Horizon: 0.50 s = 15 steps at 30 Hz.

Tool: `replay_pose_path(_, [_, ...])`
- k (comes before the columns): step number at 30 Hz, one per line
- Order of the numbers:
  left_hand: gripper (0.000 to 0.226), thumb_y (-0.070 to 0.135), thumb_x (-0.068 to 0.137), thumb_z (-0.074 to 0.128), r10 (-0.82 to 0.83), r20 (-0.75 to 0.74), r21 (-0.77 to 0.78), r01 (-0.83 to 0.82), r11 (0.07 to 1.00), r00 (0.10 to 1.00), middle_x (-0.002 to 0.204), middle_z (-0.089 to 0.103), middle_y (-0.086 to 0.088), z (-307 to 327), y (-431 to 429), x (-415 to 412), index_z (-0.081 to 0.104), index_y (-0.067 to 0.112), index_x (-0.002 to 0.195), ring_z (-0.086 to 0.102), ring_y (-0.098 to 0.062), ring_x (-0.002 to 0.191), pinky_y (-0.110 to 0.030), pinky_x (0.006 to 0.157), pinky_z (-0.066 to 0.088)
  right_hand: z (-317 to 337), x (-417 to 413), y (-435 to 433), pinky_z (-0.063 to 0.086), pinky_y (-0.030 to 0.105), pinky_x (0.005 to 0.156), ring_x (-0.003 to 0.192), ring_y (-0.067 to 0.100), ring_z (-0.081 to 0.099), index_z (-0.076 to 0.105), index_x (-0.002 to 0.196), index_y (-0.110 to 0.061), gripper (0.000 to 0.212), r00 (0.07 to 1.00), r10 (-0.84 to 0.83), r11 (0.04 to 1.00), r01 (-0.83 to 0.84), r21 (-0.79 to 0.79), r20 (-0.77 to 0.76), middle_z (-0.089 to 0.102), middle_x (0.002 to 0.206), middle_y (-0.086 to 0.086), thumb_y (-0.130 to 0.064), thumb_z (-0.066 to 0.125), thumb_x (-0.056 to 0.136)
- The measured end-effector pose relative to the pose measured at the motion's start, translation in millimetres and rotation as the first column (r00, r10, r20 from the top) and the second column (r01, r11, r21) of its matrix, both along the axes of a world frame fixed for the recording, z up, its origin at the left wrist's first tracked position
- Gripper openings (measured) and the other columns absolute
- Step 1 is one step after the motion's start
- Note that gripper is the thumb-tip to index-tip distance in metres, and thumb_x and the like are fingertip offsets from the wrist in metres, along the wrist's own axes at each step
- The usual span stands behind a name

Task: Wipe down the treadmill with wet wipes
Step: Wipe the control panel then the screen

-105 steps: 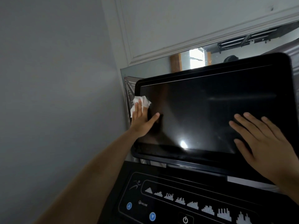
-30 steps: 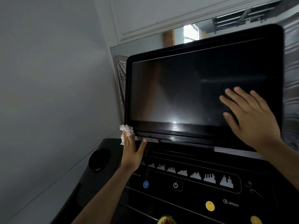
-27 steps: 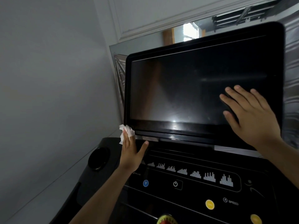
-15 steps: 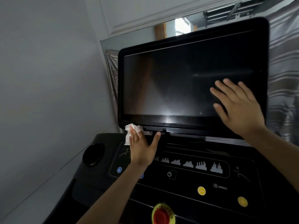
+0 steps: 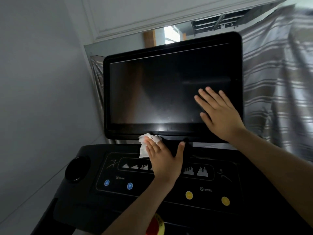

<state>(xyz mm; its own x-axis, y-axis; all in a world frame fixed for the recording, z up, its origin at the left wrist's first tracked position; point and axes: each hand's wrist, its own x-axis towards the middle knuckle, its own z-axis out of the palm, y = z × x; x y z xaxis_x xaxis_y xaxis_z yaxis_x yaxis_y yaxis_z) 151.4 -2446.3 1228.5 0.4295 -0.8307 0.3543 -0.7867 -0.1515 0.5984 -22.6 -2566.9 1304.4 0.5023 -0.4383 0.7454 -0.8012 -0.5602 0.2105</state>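
The treadmill's black console fills the lower half of the view, with a large dark screen standing above it. A crumpled white wet wipe lies under the straight fingers of my left hand, which presses it against the screen's bottom edge, thumb spread to the right. My right hand lies flat on the lower right part of the screen, fingers straight and spread.
The console panel carries blue buttons, yellow buttons and a red stop knob at the bottom. A round cup holder sits at the console's left end. A grey wall is close on the left; striped fabric hangs to the right.
My left hand with the wipe went down the screen's left edge, then slid right along its bottom edge. My right hand stayed flat on the screen. The view shifted downward.
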Motion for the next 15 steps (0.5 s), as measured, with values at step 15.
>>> replay_pose_path(15, [0.110,0.078,0.078,0.002,-0.199,0.152,-0.012,0.203,0.979,0.968,0.156,-0.023,-0.025,-17.3,-3.7,-115.9,-0.010,-0.002,0.152,-0.033,-0.030,0.142,-0.035,0.116,-0.020,-5.6,-30.5,26.8,0.023,0.045,0.118,0.145,0.025,0.030,0.052,0.139,-0.011,0.054,0.999,0.021,0.994,-0.024,0.103,0.024,0.041,0.152,0.007,-0.024,0.023,0.096])
